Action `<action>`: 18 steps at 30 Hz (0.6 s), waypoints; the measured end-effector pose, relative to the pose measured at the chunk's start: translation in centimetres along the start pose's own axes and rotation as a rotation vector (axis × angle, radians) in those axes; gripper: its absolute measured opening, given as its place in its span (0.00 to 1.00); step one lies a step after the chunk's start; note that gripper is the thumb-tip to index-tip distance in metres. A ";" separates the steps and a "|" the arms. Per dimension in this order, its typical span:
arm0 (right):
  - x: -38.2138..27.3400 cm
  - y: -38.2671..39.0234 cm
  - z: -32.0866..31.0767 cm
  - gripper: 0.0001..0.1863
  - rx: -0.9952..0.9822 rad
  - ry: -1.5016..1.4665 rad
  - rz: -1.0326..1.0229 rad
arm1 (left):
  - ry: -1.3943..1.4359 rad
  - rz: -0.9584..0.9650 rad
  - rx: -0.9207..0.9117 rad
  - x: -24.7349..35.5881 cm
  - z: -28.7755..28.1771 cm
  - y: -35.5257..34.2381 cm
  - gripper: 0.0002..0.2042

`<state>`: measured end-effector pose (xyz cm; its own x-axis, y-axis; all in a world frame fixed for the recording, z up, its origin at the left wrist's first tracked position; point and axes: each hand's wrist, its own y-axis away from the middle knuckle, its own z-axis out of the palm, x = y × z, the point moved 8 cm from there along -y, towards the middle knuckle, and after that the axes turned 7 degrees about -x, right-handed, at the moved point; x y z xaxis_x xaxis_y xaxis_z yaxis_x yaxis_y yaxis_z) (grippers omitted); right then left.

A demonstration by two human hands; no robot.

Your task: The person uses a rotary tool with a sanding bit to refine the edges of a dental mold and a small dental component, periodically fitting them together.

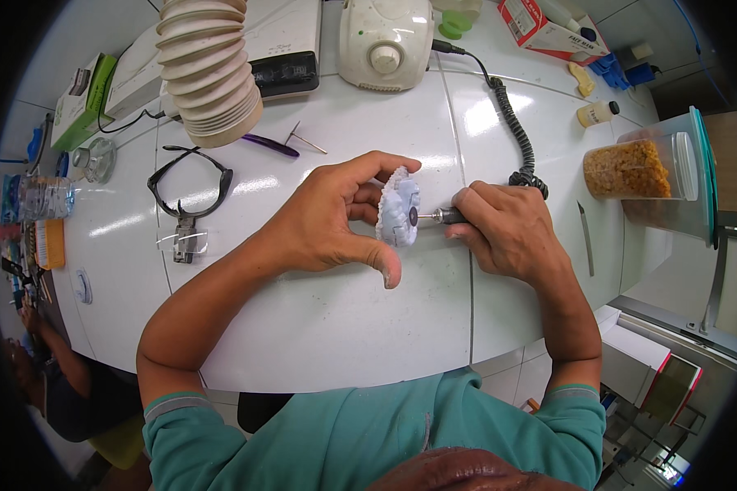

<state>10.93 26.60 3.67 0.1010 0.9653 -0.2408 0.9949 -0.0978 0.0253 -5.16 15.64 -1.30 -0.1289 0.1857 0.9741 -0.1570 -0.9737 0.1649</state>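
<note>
Over the middle of the white table, my left hand (323, 217) holds a pale blue dental cast (396, 221) on edge, its thumb held away from the cast. My right hand (508, 229) is closed round a rotary handpiece (448, 215). From its tip a thin shank carries a small dark disc (413, 216), which appears to touch the flat side of the cast; the exact contact is too small to tell. A coiled black cord (516, 123) runs from near my right hand back to a cream control box (386, 41) with a round knob.
A ribbed hose (205, 78) hangs at the far left above the table. Black headband magnifiers (190, 184) and a purple-handled tool (272, 146) lie left. At right are a slim knife (586, 237), a tub of orange granules (630, 170) and a small bottle (598, 114). Another person (65, 368) sits left.
</note>
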 end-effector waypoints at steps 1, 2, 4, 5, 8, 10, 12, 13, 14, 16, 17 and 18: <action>0.0 0.0 0.0 0.19 0.002 0.000 -0.003 | 0.003 0.003 0.001 0.0 0.0 0.0 0.67; -0.1 0.0 0.0 0.19 0.002 0.000 -0.003 | 0.003 0.003 0.001 0.0 0.0 0.0 0.67; -0.1 0.0 -0.1 0.19 0.006 0.001 -0.003 | 0.007 0.004 -0.001 0.0 0.1 0.0 0.67; -0.1 -0.1 -0.1 0.19 0.006 0.001 -0.003 | 0.007 0.004 -0.001 0.1 0.1 0.0 0.67; -0.1 -0.1 -0.1 0.19 -0.001 0.004 0.002 | 0.010 0.003 -0.005 0.1 0.1 0.0 0.66; -0.2 -0.1 -0.1 0.19 0.003 0.002 -0.002 | 0.006 0.034 0.005 0.2 0.1 0.0 0.66; -0.2 0.0 -0.1 0.19 -0.001 0.004 0.001 | 0.004 0.034 0.003 0.4 0.2 0.0 0.66; -0.2 0.0 -0.1 0.19 -0.004 0.007 0.005 | 0.001 0.035 0.002 0.4 0.2 0.0 0.65; -0.2 0.0 -0.1 0.19 -0.004 0.007 0.005 | 0.001 0.035 0.002 0.4 0.3 0.0 0.65; -0.2 -0.1 -0.1 0.19 0.006 0.002 -0.004 | -0.002 0.039 0.004 0.4 0.2 0.1 0.65; -0.2 -0.1 0.0 0.19 0.005 0.002 -0.005 | -0.001 0.038 0.005 0.4 0.2 0.1 0.65; -0.2 -0.1 0.0 0.19 0.007 -0.003 -0.004 | -0.007 0.047 0.005 0.4 0.3 0.1 0.64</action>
<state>10.85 26.46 3.73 0.0969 0.9651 -0.2433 0.9953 -0.0956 0.0172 -4.98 15.62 -0.88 -0.1291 0.1390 0.9818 -0.1463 -0.9820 0.1198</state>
